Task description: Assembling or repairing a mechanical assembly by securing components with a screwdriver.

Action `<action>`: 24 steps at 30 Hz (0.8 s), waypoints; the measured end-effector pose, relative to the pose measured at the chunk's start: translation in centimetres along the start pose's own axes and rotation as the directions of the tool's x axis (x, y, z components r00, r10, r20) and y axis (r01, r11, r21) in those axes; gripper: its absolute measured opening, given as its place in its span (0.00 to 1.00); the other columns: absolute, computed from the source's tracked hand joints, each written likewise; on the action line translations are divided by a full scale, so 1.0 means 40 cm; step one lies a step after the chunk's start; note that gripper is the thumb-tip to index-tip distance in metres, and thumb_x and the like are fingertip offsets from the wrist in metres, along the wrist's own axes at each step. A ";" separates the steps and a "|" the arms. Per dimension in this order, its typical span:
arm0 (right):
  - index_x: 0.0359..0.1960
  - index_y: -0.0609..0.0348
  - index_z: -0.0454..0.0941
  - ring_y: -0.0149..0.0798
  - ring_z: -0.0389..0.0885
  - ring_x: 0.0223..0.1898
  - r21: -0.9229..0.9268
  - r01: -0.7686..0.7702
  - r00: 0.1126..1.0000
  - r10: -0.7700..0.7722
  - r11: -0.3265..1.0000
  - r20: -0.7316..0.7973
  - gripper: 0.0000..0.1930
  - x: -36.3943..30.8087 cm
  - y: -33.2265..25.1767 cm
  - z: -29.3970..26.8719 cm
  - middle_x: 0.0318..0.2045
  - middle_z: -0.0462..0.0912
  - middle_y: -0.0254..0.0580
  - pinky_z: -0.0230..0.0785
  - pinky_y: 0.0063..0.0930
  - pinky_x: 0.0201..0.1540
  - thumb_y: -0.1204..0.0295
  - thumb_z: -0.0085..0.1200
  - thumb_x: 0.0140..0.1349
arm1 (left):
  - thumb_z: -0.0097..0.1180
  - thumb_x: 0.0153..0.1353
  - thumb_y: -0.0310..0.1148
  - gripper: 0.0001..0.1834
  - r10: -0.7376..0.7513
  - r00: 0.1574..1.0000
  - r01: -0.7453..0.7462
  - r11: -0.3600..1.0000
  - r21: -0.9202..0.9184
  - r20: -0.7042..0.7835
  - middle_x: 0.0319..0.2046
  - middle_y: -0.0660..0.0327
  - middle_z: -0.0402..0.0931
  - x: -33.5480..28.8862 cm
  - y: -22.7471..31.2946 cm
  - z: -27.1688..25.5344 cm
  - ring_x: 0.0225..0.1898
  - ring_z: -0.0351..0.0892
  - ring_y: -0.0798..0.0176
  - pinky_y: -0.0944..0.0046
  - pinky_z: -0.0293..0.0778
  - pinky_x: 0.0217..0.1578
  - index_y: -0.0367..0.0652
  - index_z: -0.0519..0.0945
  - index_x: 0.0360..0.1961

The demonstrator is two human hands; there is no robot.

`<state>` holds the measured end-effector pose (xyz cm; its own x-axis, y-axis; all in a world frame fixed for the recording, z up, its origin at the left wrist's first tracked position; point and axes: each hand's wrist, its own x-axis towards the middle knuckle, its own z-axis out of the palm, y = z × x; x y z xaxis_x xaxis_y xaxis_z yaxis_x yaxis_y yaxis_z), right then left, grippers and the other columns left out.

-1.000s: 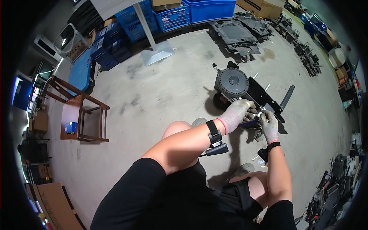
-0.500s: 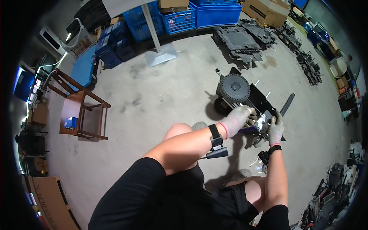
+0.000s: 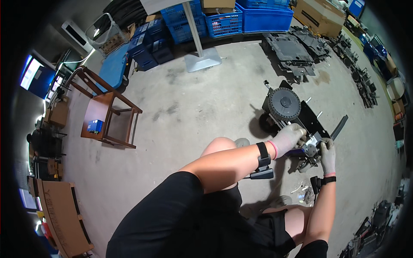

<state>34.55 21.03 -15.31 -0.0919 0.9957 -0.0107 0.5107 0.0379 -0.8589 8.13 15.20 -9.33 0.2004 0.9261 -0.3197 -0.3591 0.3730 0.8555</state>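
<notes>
A wheeled machine assembly stands on the floor ahead of me to the right, with a dark round toothed wheel on top and a black flat panel beside it. My left hand, in a pale glove, has its fingers curled down at the assembly's near side; what they pinch is hidden. A shiny metal bracket lies between my hands. On its right side, my gloved right hand has bent fingers closed at the bracket's edge. Below the bracket sits a small caster-like wheel.
Other dark machine bases lie on the floor beyond the assembly. A wooden chair holding a small blue box stands left. Blue crates line the back, near a metal stand's base. Small debris lies near my foot.
The whole view has shifted, so the scene sits farther right. My right hand has come slightly nearer to me along the assembly, down to the bracket. My left hand keeps its place.
</notes>
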 end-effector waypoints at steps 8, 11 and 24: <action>0.49 0.63 0.75 0.27 0.73 0.29 -0.085 0.007 0.908 0.029 0.996 0.419 0.12 -0.124 -0.208 0.060 0.29 0.78 0.34 0.69 0.26 0.33 0.69 0.44 0.73 | 0.53 0.62 0.39 0.17 0.296 0.931 -0.290 0.250 0.924 0.212 0.41 0.48 0.81 -0.025 -0.028 0.016 0.46 0.80 0.44 0.47 0.74 0.49 0.40 0.79 0.46; 0.59 0.63 0.73 0.25 0.72 0.21 -0.107 0.055 0.897 -0.002 0.993 0.442 0.17 -0.135 -0.184 0.061 0.25 0.77 0.32 0.67 0.24 0.24 0.69 0.43 0.74 | 0.51 0.64 0.40 0.15 0.208 0.941 -0.314 0.254 0.915 0.265 0.39 0.50 0.82 -0.032 -0.026 0.029 0.45 0.81 0.46 0.47 0.74 0.48 0.42 0.82 0.42; 0.39 0.62 0.82 0.55 0.82 0.38 -0.515 0.433 0.901 -0.368 0.740 0.229 0.08 -0.129 -0.211 0.000 0.35 0.82 0.52 0.74 0.40 0.40 0.79 0.58 0.57 | 0.44 0.69 0.40 0.16 0.279 0.941 -0.295 0.395 0.870 0.192 0.37 0.45 0.80 -0.009 -0.054 0.025 0.43 0.79 0.40 0.45 0.73 0.46 0.40 0.79 0.38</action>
<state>30.72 15.56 -8.01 -0.4668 0.8639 0.1891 0.7783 0.5028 -0.3760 9.74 13.99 -10.65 0.2633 0.9646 0.0165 0.5919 -0.1750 0.7868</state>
